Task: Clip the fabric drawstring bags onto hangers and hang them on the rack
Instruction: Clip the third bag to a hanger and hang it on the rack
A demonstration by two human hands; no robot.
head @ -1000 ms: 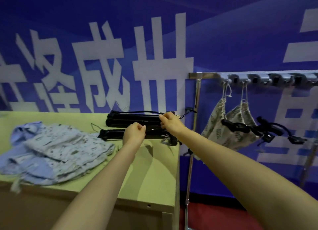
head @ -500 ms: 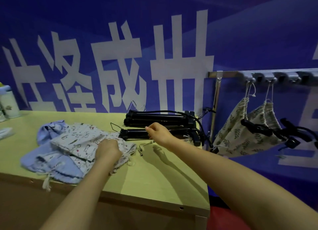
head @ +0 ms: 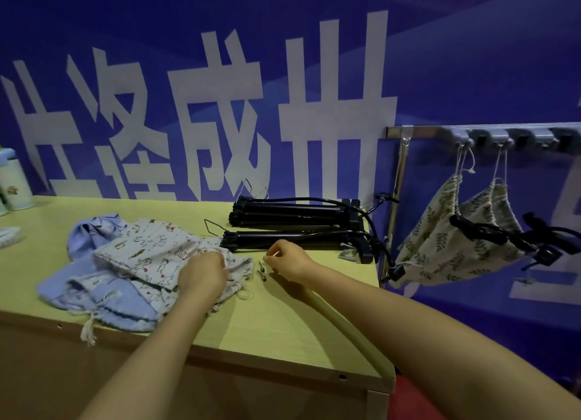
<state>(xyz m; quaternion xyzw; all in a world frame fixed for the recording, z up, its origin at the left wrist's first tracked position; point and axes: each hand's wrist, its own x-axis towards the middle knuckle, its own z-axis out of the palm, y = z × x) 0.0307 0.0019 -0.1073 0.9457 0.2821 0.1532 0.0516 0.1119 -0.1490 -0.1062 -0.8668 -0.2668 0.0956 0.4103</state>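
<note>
left hand [head: 202, 275] fingers curled on printed bag [head: 147, 253] (flat, atop bag pile [head: 94, 294]) | right hand [head: 289, 259] fingers pinch thin white bit [head: 276, 254]

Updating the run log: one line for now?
left hand: grips printed bag | right hand: pinches thin pale item | hangers: stacked on table

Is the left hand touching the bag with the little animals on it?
Touching. The head view shows the left hand pressed onto the animal-print drawstring bag, fingers curled into its cloth, no gap.
</note>
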